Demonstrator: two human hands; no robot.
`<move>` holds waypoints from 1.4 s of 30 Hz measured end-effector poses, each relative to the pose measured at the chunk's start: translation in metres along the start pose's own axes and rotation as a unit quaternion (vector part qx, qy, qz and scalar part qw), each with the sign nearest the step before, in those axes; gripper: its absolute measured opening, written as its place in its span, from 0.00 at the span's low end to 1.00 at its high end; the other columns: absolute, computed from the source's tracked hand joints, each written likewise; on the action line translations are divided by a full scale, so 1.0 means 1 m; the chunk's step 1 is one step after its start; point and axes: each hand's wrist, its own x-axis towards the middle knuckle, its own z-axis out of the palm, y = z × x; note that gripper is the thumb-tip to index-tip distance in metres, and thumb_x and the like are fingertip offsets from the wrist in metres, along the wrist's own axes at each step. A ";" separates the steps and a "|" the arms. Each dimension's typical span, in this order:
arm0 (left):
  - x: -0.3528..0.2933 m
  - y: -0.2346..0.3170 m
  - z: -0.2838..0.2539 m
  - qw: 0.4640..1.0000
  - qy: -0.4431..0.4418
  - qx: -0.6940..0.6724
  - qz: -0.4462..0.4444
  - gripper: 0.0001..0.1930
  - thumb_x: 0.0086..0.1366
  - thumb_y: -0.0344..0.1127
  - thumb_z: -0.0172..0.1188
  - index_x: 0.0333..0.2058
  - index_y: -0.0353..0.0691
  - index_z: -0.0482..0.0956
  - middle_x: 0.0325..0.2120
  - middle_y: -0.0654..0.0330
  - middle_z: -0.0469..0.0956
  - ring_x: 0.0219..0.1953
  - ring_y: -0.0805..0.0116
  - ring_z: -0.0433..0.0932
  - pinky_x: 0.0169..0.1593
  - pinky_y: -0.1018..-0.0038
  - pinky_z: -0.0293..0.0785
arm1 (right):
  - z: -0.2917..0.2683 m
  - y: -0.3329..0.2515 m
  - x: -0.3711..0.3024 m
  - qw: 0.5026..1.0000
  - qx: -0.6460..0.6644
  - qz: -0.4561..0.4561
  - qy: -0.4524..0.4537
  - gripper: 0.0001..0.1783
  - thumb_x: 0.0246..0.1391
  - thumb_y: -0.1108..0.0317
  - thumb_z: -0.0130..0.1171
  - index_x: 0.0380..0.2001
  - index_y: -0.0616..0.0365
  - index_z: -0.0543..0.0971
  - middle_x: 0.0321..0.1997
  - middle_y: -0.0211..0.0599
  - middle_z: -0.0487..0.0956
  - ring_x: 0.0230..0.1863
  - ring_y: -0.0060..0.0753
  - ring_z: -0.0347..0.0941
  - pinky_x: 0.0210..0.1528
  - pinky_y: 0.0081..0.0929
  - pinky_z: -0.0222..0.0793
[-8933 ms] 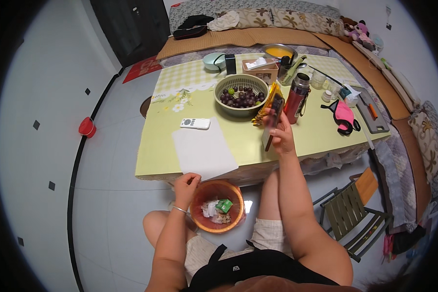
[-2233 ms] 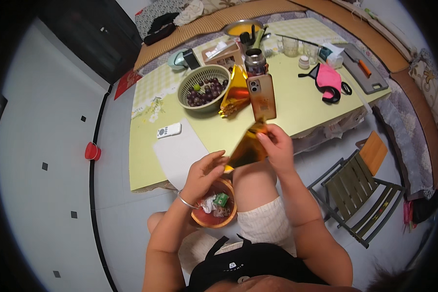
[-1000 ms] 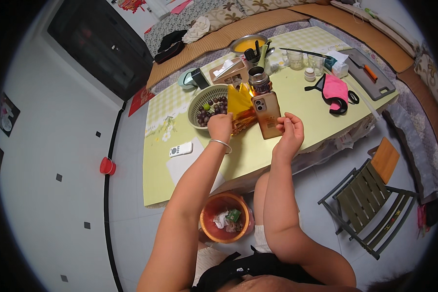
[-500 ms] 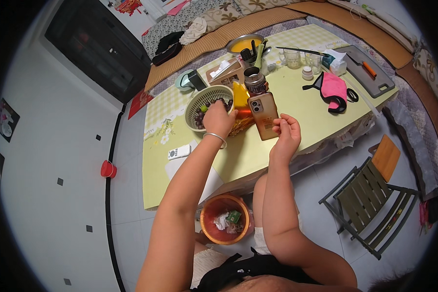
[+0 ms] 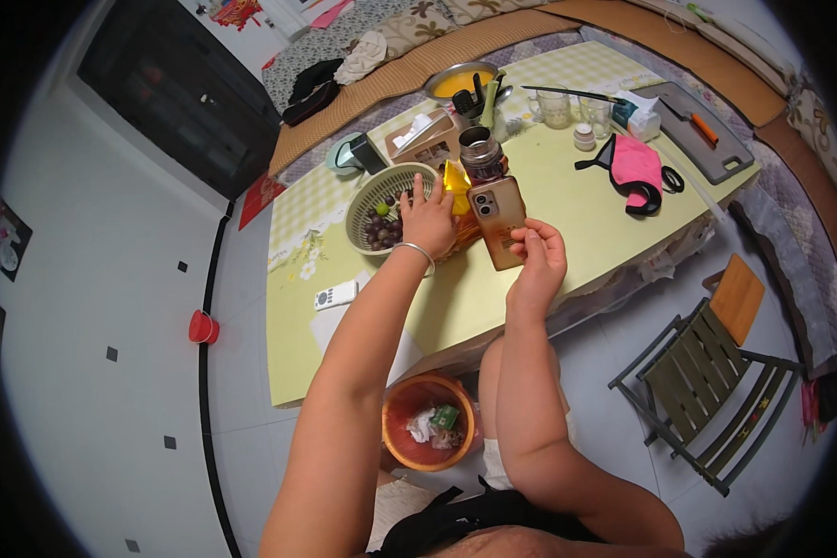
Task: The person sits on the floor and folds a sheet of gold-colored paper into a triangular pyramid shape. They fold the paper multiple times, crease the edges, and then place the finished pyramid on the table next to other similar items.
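A pale green plastic colander [image 5: 355,226] holds dark purple grapes [image 5: 381,232] and one green one. My left hand [image 5: 428,223], a bracelet on its wrist, is over the colander's right side. Its fingers are spread, with nothing seen in them. A phone [image 5: 498,219] in a brownish clear case stands tilted, back toward me, in front of a steel-necked flask [image 5: 481,153]. My right hand [image 5: 539,265] is by the phone's right edge, thumb and fingertips pinched together; anything between them is too small to make out. Shiny gold packaging [image 5: 456,183] is partly hidden behind the phone.
An orange bin [image 5: 391,446] with rubbish stands below the table's [image 5: 567,223] near edge. A white remote [image 5: 336,295] lies at left. To the right are a pink mask-like item [image 5: 637,172], glass mugs [image 5: 554,110], and a grey cutting board [image 5: 730,158] with an orange-handled knife [image 5: 705,128].
My left hand has lifted from among the grapes and spread its fingers near the colander's right rim. My right hand stays pinched beside the phone. The view has shifted slightly.
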 end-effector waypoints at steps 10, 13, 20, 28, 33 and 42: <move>0.006 0.007 0.014 0.992 -0.045 -0.048 -0.111 0.26 0.66 0.51 0.58 0.61 0.53 0.75 0.74 0.42 0.37 0.75 0.38 0.30 0.71 0.40 0.35 | 0.000 0.001 0.002 1.000 0.002 -0.004 0.001 0.07 0.62 0.76 0.52 0.42 0.63 0.78 0.33 0.33 0.80 0.30 0.17 0.70 0.36 0.15 0.68; 0.007 0.008 0.013 0.990 -0.036 -0.053 -0.122 0.25 0.65 0.52 0.59 0.59 0.54 0.77 0.74 0.43 0.37 0.75 0.38 0.31 0.71 0.41 0.36 | 0.000 0.001 0.002 1.000 -0.003 -0.006 0.003 0.07 0.62 0.76 0.52 0.41 0.63 0.78 0.32 0.33 0.80 0.29 0.17 0.70 0.36 0.15 0.68; -0.007 0.005 0.007 0.988 0.054 -0.106 -0.097 0.20 0.62 0.46 0.64 0.53 0.53 0.81 0.71 0.41 0.49 0.74 0.40 0.42 0.70 0.42 0.41 | 0.000 0.001 0.002 1.000 -0.012 -0.005 0.001 0.07 0.63 0.76 0.52 0.41 0.62 0.78 0.32 0.33 0.80 0.29 0.17 0.70 0.36 0.15 0.67; -0.063 -0.010 0.000 0.962 0.168 -0.207 -0.068 0.25 0.62 0.44 0.63 0.57 0.43 0.77 0.68 0.39 0.57 0.71 0.43 0.53 0.70 0.44 0.46 | 0.000 0.008 0.001 1.000 -0.028 0.000 -0.014 0.07 0.62 0.76 0.52 0.41 0.62 0.78 0.33 0.32 0.80 0.29 0.17 0.69 0.36 0.15 0.67; -0.152 -0.037 0.011 0.965 0.141 -0.214 -0.058 0.27 0.63 0.45 0.63 0.58 0.40 0.76 0.68 0.39 0.59 0.71 0.43 0.55 0.70 0.45 0.46 | -0.002 0.012 -0.002 0.999 -0.036 -0.004 -0.026 0.07 0.62 0.76 0.51 0.41 0.62 0.78 0.32 0.32 0.79 0.29 0.16 0.68 0.35 0.15 0.67; -0.319 -0.087 0.029 0.967 0.163 -0.162 -0.110 0.29 0.54 0.50 0.70 0.48 0.35 0.79 0.52 0.45 0.75 0.56 0.46 0.71 0.64 0.48 0.60 | 0.000 0.045 -0.023 0.976 -0.129 0.023 -0.175 0.08 0.62 0.75 0.51 0.41 0.62 0.78 0.32 0.31 0.80 0.29 0.16 0.71 0.34 0.15 0.68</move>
